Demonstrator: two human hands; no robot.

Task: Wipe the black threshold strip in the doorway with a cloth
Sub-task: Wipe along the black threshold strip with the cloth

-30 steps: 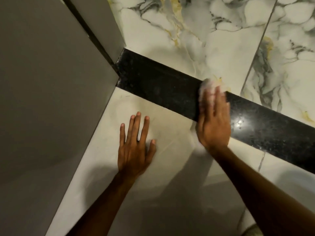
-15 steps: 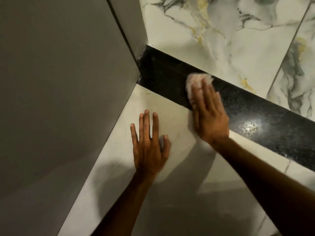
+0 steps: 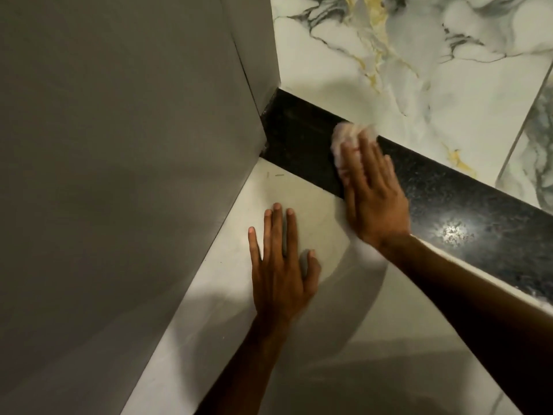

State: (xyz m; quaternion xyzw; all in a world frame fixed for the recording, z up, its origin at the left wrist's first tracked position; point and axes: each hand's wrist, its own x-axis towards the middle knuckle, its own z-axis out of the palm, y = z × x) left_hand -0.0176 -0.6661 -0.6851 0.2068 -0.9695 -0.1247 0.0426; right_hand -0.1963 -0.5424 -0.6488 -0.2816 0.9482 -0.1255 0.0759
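Head view: 2 hands (image 3: 375, 199), 1 cloth (image 3: 348, 139), 1 strip (image 3: 299, 136).

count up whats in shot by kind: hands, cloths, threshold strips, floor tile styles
hands: 2, left hand flat on the plain tile, right hand pressing the cloth
cloths: 1, pale cloth
threshold strips: 1, black strip
floor tile styles: 2, plain, veined marble
total: 6

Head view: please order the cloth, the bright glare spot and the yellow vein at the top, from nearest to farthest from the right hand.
1. cloth, under the right hand fingers.
2. bright glare spot, right, on the black strip.
3. yellow vein, top, marbled tile.
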